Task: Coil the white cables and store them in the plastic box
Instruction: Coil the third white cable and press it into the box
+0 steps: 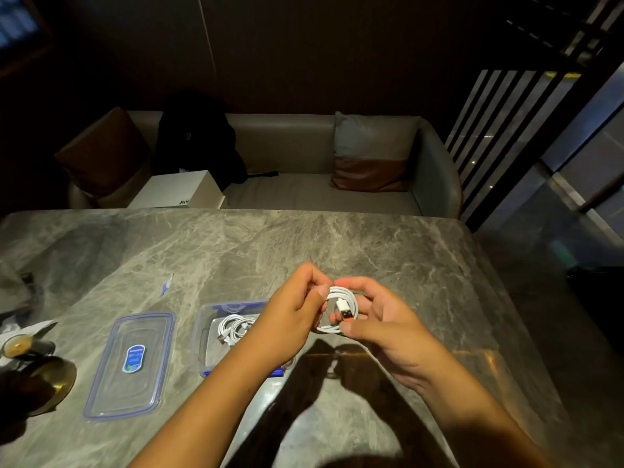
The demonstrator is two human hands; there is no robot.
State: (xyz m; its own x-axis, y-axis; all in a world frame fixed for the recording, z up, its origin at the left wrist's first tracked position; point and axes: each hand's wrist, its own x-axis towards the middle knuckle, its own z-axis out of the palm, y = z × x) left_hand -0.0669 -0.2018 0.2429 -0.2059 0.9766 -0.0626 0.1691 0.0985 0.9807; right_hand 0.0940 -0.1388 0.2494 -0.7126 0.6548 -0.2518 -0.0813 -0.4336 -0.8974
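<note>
A coiled white cable [347, 298] with an orange-tipped USB plug is held above the marble table [388, 244], between both hands. My left hand [293, 305] pinches the coil's left side. My right hand [381, 319] curls round its right side, thumb under the loop. The clear plastic box [206, 332] with a blue rim stands on the table just left of my left forearm, which hides its right part. Coiled white cables [234, 327] lie inside it.
The box's lid [131, 364] with a blue sticker lies flat to the left of the box. A small cup on a dark saucer [20, 347] stands at the left edge. A sofa with cushions [371, 153] sits behind the table.
</note>
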